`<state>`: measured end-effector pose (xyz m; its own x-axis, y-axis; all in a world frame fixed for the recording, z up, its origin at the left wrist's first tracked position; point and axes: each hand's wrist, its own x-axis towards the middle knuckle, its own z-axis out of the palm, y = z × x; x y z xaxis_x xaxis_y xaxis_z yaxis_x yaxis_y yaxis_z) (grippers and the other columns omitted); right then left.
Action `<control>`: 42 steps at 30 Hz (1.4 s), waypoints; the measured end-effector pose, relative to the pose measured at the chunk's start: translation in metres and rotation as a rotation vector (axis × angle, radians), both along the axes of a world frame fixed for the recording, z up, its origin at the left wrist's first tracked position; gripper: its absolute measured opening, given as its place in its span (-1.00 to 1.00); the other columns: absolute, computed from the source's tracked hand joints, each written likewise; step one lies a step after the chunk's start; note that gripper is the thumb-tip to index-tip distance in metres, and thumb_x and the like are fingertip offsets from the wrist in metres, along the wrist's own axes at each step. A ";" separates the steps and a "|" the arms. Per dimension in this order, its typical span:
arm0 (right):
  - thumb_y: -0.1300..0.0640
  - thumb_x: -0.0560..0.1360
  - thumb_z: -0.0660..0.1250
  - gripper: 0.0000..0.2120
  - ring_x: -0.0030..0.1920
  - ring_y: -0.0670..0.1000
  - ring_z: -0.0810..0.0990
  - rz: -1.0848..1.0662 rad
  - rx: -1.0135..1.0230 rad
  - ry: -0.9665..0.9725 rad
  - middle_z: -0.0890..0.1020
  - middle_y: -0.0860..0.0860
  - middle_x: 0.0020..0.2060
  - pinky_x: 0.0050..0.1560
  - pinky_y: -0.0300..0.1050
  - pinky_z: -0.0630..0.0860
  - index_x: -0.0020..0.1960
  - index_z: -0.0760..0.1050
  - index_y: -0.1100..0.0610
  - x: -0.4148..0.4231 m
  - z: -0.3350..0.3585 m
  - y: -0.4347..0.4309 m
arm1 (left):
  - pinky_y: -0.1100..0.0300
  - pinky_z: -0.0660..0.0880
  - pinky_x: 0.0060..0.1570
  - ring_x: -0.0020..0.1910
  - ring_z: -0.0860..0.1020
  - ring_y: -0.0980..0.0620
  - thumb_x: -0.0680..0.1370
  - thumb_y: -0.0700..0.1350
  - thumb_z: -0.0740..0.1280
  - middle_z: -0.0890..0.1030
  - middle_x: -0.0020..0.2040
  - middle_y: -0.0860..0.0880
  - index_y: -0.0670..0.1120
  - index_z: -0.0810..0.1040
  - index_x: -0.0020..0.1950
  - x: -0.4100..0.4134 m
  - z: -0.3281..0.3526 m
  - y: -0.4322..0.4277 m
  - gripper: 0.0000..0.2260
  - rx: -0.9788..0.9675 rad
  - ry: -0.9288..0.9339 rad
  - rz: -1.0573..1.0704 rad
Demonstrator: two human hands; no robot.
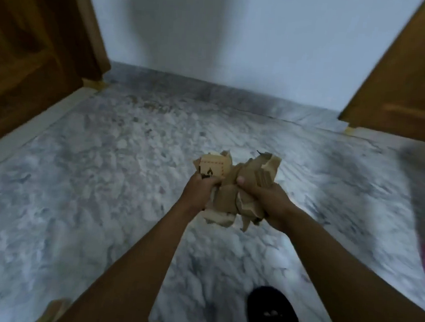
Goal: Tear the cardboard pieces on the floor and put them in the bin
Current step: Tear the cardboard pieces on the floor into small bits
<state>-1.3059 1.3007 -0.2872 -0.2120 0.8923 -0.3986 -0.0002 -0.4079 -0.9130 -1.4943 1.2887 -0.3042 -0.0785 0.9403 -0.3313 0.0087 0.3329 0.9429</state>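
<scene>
While clutching the wad of torn cardboard pieces point(233, 174) tight between left hand point(198, 190) and right hand point(264, 198), well above the marble floor point(102, 177), scraps jutting above and hanging below the grip, likely need only carry and drop, no bin in view.

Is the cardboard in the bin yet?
Not in: left hand and right hand grip the torn cardboard pieces above the floor; no bin in view.
</scene>
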 end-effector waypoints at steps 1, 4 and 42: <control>-0.04 0.38 0.57 -0.47 0.02 0.18 0.71 -0.033 0.000 -0.025 0.70 0.17 0.07 -0.09 0.05 0.66 0.24 0.57 0.21 0.025 0.010 -0.008 | 0.23 0.48 -0.35 -0.25 0.60 -0.02 0.60 -0.14 0.28 0.64 -0.26 -0.01 -0.17 0.61 -0.04 0.026 0.012 0.004 -0.84 0.016 -0.005 -0.063; -0.15 0.38 0.54 -0.44 -0.06 0.28 0.69 -0.151 0.042 -0.091 0.71 0.21 0.01 -0.17 0.16 0.59 0.20 0.59 0.21 0.096 0.040 -0.044 | 0.14 0.52 -0.26 -0.20 0.60 -0.12 0.54 0.11 0.23 0.65 -0.28 0.00 -0.07 0.61 -0.17 0.107 0.042 0.004 -0.70 0.055 0.034 -0.240; -0.19 0.61 0.23 -0.64 0.07 0.05 0.59 -0.747 0.399 -0.914 0.63 0.03 0.12 0.12 0.08 0.56 0.11 0.55 0.09 0.646 0.115 -0.160 | 0.21 0.39 0.08 0.11 0.53 0.10 0.66 0.09 0.14 0.62 0.12 0.06 -0.02 0.60 0.23 0.680 0.137 -0.062 -0.67 0.694 0.477 -0.715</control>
